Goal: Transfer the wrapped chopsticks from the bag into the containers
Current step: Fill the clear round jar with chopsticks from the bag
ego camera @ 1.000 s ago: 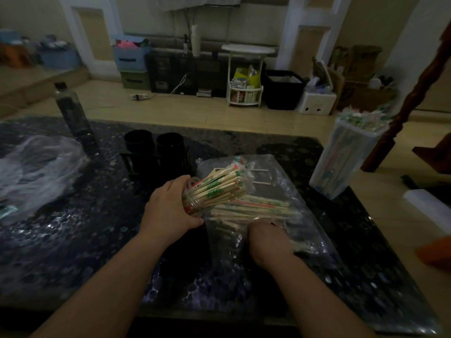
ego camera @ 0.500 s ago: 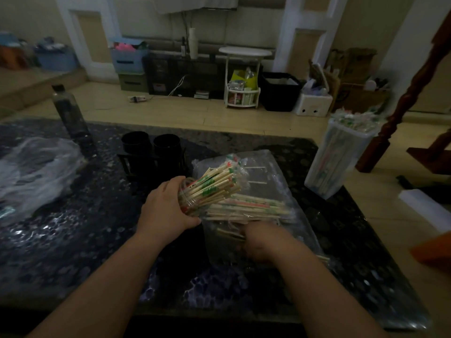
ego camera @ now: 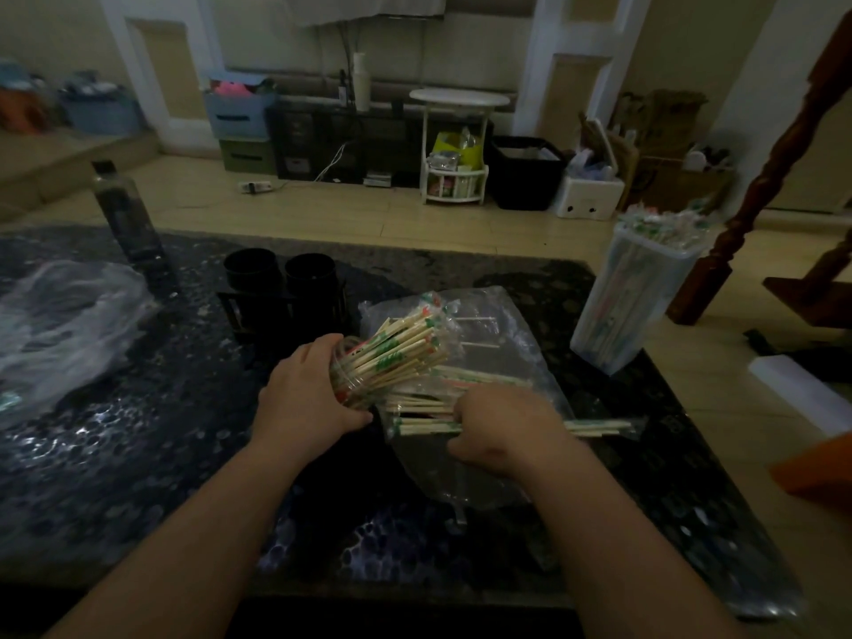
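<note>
- The left hand [ego camera: 304, 398] holds a tipped clear jar [ego camera: 342, 357], part full of wrapped chopsticks [ego camera: 396, 352].
- The right hand [ego camera: 502, 426] grips a few more, just over the bag [ego camera: 507, 325] on the bench [ego camera: 138, 454].
- I think it is best to line up the tips, then slide them in gently so none spill.

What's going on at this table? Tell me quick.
A person is moving wrapped chopsticks out of a clear plastic bag lying on the dark table. The left hand grips a tilted clear jar packed with chopsticks; the right hand pinches a few wrapped pairs above the bag. A tall clear container at the table's right edge is full, and two black cups stand behind the jar.
</note>
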Demonstrator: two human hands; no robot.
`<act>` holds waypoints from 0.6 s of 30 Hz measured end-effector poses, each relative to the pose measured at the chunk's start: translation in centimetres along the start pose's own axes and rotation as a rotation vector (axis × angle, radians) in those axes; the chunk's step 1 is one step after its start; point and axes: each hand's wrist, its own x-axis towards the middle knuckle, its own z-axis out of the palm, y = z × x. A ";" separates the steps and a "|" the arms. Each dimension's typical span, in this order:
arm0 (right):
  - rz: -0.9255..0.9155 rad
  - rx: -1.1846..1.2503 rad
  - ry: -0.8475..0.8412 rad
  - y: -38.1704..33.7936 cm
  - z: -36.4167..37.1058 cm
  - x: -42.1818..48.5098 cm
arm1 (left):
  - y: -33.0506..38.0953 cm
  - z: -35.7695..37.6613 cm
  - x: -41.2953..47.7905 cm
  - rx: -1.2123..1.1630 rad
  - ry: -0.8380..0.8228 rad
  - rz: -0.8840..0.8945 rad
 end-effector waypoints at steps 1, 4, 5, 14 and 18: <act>-0.004 -0.002 0.025 -0.1 -0.5 -0.2 | -0.1 0.0 0.0 -0.006 0.002 -0.003; -0.032 0.017 0.053 -0.3 -1.9 -0.8 | -0.2 0.0 0.1 -0.014 0.007 -0.005; -0.044 0.021 0.065 -0.3 -2.3 -1.0 | -0.2 0.0 0.1 -0.012 0.006 -0.003; -0.153 0.109 0.550 -0.5 -4.0 -1.9 | -0.1 -0.3 0.1 -0.030 -0.013 0.011; -0.141 0.077 0.758 -0.5 -2.2 -1.1 | -0.1 -0.3 0.0 0.025 -0.033 0.025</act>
